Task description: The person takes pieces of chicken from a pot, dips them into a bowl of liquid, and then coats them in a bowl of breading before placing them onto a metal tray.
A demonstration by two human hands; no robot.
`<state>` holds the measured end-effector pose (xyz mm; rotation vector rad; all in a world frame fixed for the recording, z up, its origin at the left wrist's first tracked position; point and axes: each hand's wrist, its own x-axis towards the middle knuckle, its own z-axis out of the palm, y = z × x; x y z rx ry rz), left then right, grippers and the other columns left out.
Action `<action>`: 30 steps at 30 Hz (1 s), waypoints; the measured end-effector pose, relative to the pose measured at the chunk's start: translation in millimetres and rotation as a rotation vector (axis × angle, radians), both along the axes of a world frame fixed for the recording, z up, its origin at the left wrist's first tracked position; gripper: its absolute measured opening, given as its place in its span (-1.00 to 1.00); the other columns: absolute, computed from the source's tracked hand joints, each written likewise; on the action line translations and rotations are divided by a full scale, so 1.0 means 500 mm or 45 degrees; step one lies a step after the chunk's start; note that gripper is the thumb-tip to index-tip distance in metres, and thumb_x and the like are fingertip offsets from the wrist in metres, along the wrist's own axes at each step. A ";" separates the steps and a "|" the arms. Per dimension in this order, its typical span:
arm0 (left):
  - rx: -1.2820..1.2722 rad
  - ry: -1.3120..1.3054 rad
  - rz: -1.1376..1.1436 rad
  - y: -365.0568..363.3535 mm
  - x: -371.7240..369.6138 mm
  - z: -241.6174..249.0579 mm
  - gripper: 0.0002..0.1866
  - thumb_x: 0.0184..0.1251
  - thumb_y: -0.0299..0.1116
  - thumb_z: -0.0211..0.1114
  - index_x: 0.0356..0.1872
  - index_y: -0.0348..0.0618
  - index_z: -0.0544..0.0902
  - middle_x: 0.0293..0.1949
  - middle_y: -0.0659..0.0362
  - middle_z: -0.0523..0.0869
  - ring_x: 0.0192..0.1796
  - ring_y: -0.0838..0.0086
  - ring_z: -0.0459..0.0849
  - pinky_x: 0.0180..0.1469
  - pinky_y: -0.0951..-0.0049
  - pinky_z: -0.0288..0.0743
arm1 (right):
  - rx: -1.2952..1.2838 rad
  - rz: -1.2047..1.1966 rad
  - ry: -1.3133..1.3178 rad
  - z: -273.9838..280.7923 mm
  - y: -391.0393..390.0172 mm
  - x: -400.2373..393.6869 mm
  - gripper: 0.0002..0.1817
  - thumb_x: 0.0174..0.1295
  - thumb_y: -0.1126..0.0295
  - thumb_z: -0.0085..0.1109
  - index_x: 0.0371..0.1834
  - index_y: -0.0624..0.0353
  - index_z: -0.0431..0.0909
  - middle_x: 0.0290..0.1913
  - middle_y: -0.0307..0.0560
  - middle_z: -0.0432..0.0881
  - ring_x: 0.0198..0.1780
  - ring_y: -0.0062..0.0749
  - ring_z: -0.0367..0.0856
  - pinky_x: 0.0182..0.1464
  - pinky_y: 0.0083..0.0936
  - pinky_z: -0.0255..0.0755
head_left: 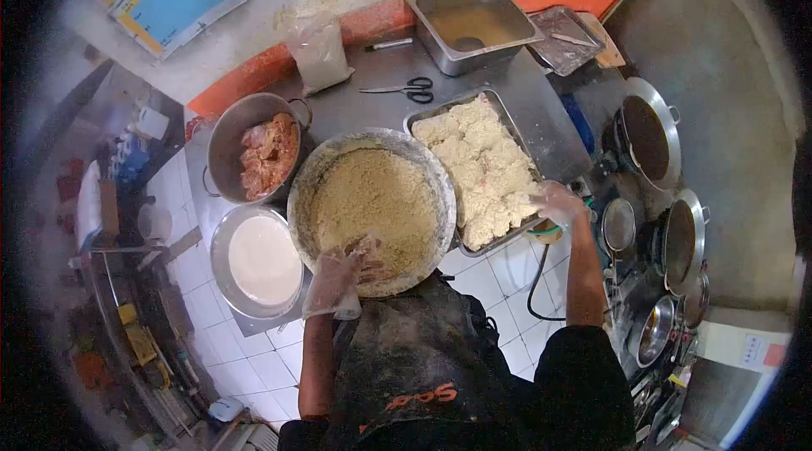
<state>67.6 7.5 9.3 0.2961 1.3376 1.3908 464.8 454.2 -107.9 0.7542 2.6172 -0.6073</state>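
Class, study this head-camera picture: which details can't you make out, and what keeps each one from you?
All in the head view:
Whether the left hand grips anything: crumbs coat and obscure its far end.
The bottom of the small bowl: white liquid covers it.
The top of the blue board: cut off by the upper edge.
The far-right notice's wording: too small.

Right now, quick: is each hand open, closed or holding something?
Left hand: in the bowl, fingers partly curled; cannot tell whether it holds anything.
Right hand: by the tray, blurred; cannot tell.
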 end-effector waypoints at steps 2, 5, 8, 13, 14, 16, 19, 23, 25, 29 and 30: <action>-0.082 0.189 -0.074 0.002 -0.002 0.002 -0.52 0.59 -0.31 0.26 0.39 -0.35 0.50 0.22 0.02 0.75 -0.06 0.29 0.86 -0.10 0.34 0.78 | -0.118 -0.325 0.154 0.110 -0.026 -0.035 -0.42 0.34 0.04 0.34 0.41 -0.04 0.61 0.32 -0.14 0.69 0.40 -0.30 0.57 0.46 -0.34 0.39; -0.047 0.085 -0.043 0.004 0.009 -0.017 -0.56 0.61 -0.33 0.20 0.40 -0.27 0.52 0.21 0.06 0.75 0.13 0.33 0.79 -0.13 0.39 0.74 | -0.249 -0.643 0.291 0.195 -0.045 -0.047 -0.45 0.32 0.08 0.38 0.36 0.00 0.66 0.24 -0.07 0.75 0.34 -0.34 0.64 0.40 -0.39 0.46; -0.011 0.295 -0.112 0.017 0.011 -0.047 -0.57 0.62 -0.27 0.15 0.40 -0.17 0.54 0.27 0.05 0.70 0.17 0.30 0.75 0.02 0.33 0.67 | -0.305 -0.680 0.342 0.214 -0.021 -0.042 -0.29 0.35 0.14 0.36 0.56 0.02 0.43 0.46 0.00 0.56 0.43 -0.28 0.54 0.42 -0.33 0.43; 0.184 1.988 -0.557 0.027 0.011 -0.149 -0.57 0.63 -0.18 0.09 0.40 0.01 0.57 0.36 0.05 0.61 0.24 0.25 0.67 0.29 0.23 0.54 | -0.432 -0.665 0.644 0.149 -0.119 -0.149 -0.31 0.39 0.12 0.30 0.57 0.03 0.41 0.48 0.04 0.52 0.43 -0.19 0.53 0.40 -0.25 0.45; 0.221 2.070 -0.569 0.032 0.016 -0.155 -0.57 0.63 -0.16 0.07 0.40 0.04 0.58 0.38 0.05 0.59 0.26 0.24 0.66 0.34 0.21 0.52 | -0.480 -0.644 0.674 0.116 -0.155 -0.186 -0.31 0.40 0.11 0.29 0.57 0.04 0.41 0.48 0.05 0.51 0.43 -0.17 0.52 0.40 -0.24 0.45; 0.360 0.383 -0.283 0.027 0.051 -0.138 -0.56 0.59 -0.14 0.12 0.38 0.05 0.58 0.37 0.06 0.61 0.27 0.10 0.64 0.34 0.20 0.51 | -0.562 -0.578 0.727 0.042 -0.246 -0.269 -0.32 0.42 0.10 0.27 0.57 0.04 0.40 0.49 0.07 0.49 0.42 -0.14 0.52 0.39 -0.21 0.46; 0.133 0.707 -0.307 0.047 0.068 -0.062 -0.52 0.50 -0.08 0.22 0.36 0.06 0.59 0.33 0.04 0.63 0.29 0.12 0.62 0.37 0.22 0.45 | -0.541 -0.433 0.841 -0.056 -0.407 -0.401 -0.32 0.44 0.08 0.23 0.57 0.05 0.38 0.50 0.09 0.46 0.42 -0.08 0.51 0.38 -0.16 0.47; 0.197 2.044 -0.731 0.011 0.035 -0.191 -0.50 0.52 -0.03 0.22 0.37 0.03 0.58 0.30 -0.01 0.64 0.32 0.16 0.58 0.40 0.15 0.41 | 0.055 -0.034 1.033 -0.115 -0.508 -0.559 -0.33 0.47 0.06 0.18 0.58 0.07 0.36 0.52 0.12 0.43 0.42 -0.01 0.50 0.36 -0.10 0.49; 0.433 1.738 -0.454 -0.001 0.016 -0.207 -0.47 0.50 -0.01 0.21 0.40 0.04 0.56 0.28 -0.03 0.64 0.32 0.15 0.57 0.43 0.07 0.36 | 0.149 0.002 1.049 -0.132 -0.500 -0.606 -0.33 0.48 0.05 0.17 0.58 0.07 0.36 0.52 0.13 0.42 0.42 0.01 0.50 0.35 -0.08 0.49; 0.787 0.589 -0.139 0.062 0.049 -0.371 -0.45 0.53 -0.04 0.15 0.45 0.02 0.53 0.32 -0.01 0.60 0.33 0.10 0.55 0.46 0.05 0.33 | -2.024 -1.657 1.173 -0.135 -0.478 -0.606 -0.26 0.56 0.00 0.07 0.67 0.10 0.17 0.56 0.17 0.32 0.42 0.02 0.48 0.35 -0.07 0.45; 0.814 0.842 -0.178 0.084 0.050 -0.387 -0.44 0.54 -0.04 0.15 0.47 0.02 0.51 0.33 0.00 0.59 0.34 0.12 0.55 0.45 0.08 0.34 | -2.687 -1.794 1.362 -0.140 -0.484 -0.576 -0.28 0.56 -0.01 0.07 0.65 0.11 0.21 0.54 0.17 0.35 0.41 0.02 0.49 0.34 -0.07 0.45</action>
